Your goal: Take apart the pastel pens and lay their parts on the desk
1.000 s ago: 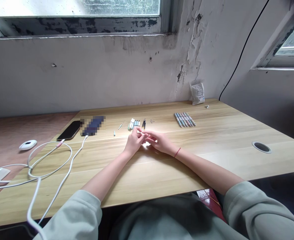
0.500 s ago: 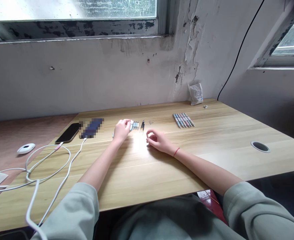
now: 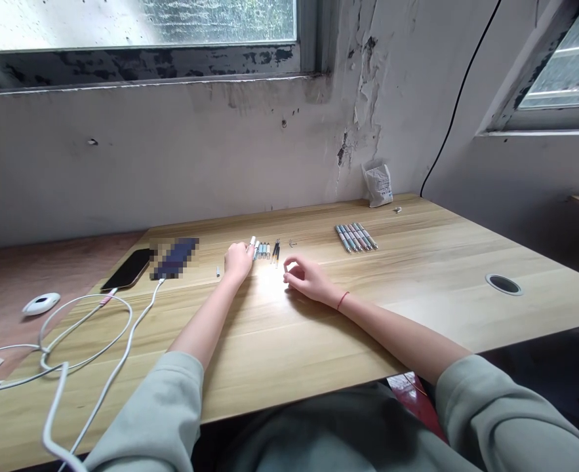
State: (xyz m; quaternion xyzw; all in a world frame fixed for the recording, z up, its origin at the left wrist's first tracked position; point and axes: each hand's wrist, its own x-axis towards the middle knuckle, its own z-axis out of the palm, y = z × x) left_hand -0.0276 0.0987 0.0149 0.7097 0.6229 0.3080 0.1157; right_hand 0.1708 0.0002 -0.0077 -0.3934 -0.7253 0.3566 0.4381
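Note:
My left hand (image 3: pixel 239 261) is closed around a pale pen part (image 3: pixel 252 241) whose white end sticks out past the fingertips. Right beside it stands a row of short blue and white pen barrels (image 3: pixel 263 250). Just to their right lie several thin dark pen refills (image 3: pixel 275 253). Curled in a pinch, my right hand (image 3: pixel 309 280) hovers low over the table nearer to me; whatever is between thumb and forefinger is too small to make out. A small grey-blue pen piece (image 3: pixel 218 271) lies left of my left hand. Tiny metal bits (image 3: pixel 292 243) sit beyond the refills.
A neat row of several whole pens (image 3: pixel 357 237) lies to the right. At the left are two phones, one black (image 3: pixel 128 269), with white charging cables (image 3: pixel 122 362) and a white oval device (image 3: pixel 41 303). A crumpled white packet (image 3: pixel 378 186) stands by the wall; a round cable hole (image 3: pixel 503 284) is at right.
My left hand has turned and shifted slightly at the barrels, uncovering the small grey-blue piece to its left. My right hand keeps its pinch. The whole view has shifted a little.

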